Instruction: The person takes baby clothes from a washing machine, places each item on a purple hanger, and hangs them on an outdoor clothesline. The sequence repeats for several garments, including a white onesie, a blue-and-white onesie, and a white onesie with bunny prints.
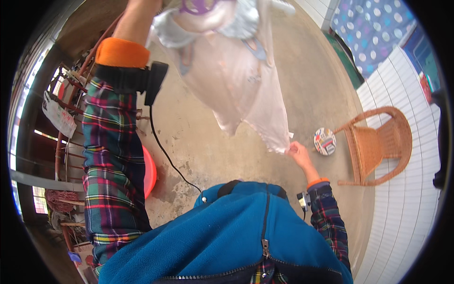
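Note:
A pale pink garment (227, 78) hangs in front of me over the concrete floor, thin and partly see-through. Two grey-blue clothes pegs (254, 49) show at its upper part, near silvery-grey fabric (241, 23). Above these is a purple plastic piece (198, 5), blurred and cut off by the top edge. My right hand (296, 152) pinches the garment's lower right corner, beside a small white tag (291, 135). My left arm reaches up past the top edge, so the left hand is out of view.
A wicker armchair (376, 145) and a small round patterned stool (325, 141) stand at right by a white tiled wall (400, 198). A red basin (150, 172) sits left, partly behind my sleeve. Farther left, a white plastic bag (58, 115) hangs on a reddish metal frame (58, 156).

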Demonstrator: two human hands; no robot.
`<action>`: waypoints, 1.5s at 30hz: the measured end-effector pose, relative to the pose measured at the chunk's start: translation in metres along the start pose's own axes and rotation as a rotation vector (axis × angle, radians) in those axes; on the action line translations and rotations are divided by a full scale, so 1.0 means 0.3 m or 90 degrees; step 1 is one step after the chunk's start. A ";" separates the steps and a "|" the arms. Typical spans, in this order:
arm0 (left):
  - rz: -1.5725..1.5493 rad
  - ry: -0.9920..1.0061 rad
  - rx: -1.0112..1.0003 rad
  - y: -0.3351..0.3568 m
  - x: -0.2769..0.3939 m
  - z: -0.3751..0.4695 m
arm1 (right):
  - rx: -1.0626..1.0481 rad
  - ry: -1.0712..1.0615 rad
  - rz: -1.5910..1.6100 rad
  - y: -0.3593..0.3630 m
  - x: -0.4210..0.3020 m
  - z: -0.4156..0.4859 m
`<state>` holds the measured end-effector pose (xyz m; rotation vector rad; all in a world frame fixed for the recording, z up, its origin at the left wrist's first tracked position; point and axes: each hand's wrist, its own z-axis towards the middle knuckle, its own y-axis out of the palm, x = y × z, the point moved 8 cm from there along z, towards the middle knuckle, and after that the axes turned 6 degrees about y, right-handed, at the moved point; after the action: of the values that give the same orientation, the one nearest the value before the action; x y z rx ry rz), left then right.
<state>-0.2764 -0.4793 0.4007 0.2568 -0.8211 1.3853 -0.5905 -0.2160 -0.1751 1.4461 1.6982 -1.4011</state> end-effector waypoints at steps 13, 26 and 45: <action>0.195 0.059 -0.094 0.221 0.156 -0.151 | 0.310 -0.805 -0.293 -0.234 -1.735 -0.365; 0.095 0.184 0.035 0.037 0.081 -0.153 | -0.035 -0.689 -0.125 0.004 -1.867 -0.055; -0.319 -0.224 -0.091 0.180 -0.781 -0.583 | 0.257 -0.530 -0.036 -0.479 -1.860 0.075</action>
<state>-0.2556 -0.5403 0.1105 0.5647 -1.0544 0.8167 -0.5556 -0.4486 0.3514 0.7760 0.9593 -2.0706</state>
